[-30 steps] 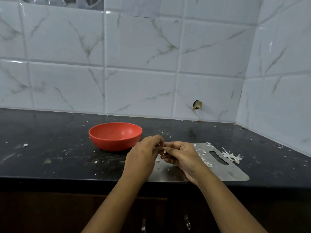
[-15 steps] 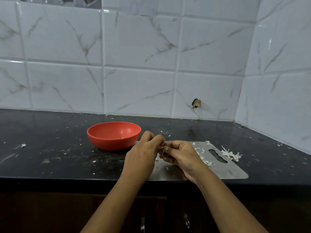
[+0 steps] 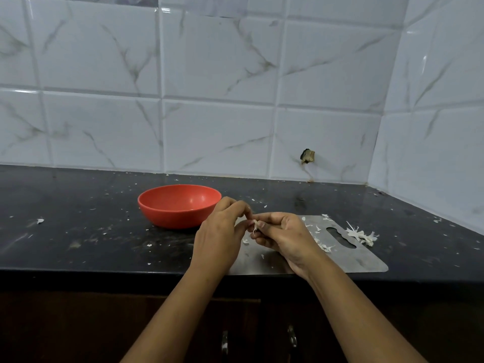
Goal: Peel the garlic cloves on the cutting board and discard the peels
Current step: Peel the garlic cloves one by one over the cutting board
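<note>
Both my hands meet just above the left part of a steel cutting board [image 3: 366, 260]. My right hand [image 3: 285, 235] pinches a small pale garlic clove [image 3: 255, 224] between thumb and fingers. My left hand [image 3: 222, 231] has its fingertips curled at the clove's papery skin, which hangs loose below it. Most of the clove is hidden by my fingers. White peel scraps [image 3: 320, 243] lie on the board beside my right hand.
A red bowl [image 3: 179, 205] stands on the dark countertop [image 3: 78, 231], just left of my hands. A heap of peels [image 3: 361, 234] lies off the board's right end. Small flakes dot the counter. Tiled walls close off the back and right.
My left fingertips have shifted slightly on the clove, and a strip of skin now hangs free under it. The hands stay in the same place over the board.
</note>
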Action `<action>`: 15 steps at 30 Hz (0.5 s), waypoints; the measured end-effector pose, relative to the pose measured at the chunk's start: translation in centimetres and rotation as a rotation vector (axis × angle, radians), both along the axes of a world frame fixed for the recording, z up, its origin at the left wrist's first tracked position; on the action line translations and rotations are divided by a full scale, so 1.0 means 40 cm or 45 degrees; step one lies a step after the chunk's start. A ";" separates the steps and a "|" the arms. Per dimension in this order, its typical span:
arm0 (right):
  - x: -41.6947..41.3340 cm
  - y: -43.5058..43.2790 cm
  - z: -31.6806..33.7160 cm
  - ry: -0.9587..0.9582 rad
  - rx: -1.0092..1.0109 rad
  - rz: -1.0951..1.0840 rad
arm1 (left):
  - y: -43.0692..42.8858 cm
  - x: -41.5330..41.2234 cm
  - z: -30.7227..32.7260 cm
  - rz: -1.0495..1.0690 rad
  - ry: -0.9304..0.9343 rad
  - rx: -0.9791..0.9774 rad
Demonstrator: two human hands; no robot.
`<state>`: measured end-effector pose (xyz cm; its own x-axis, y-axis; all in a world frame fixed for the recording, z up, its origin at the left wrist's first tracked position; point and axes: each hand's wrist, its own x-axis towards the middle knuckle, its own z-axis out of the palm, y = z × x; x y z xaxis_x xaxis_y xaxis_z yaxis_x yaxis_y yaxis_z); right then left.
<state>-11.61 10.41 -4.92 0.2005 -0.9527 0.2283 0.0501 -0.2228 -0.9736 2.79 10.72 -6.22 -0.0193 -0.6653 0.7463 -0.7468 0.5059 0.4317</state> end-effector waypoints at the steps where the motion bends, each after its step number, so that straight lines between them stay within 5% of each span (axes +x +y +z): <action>1: 0.000 0.000 0.000 0.000 0.000 0.002 | 0.001 -0.001 0.001 0.005 -0.006 0.014; 15: -0.001 0.000 0.000 -0.052 0.020 0.023 | 0.003 -0.004 0.003 0.001 -0.050 0.030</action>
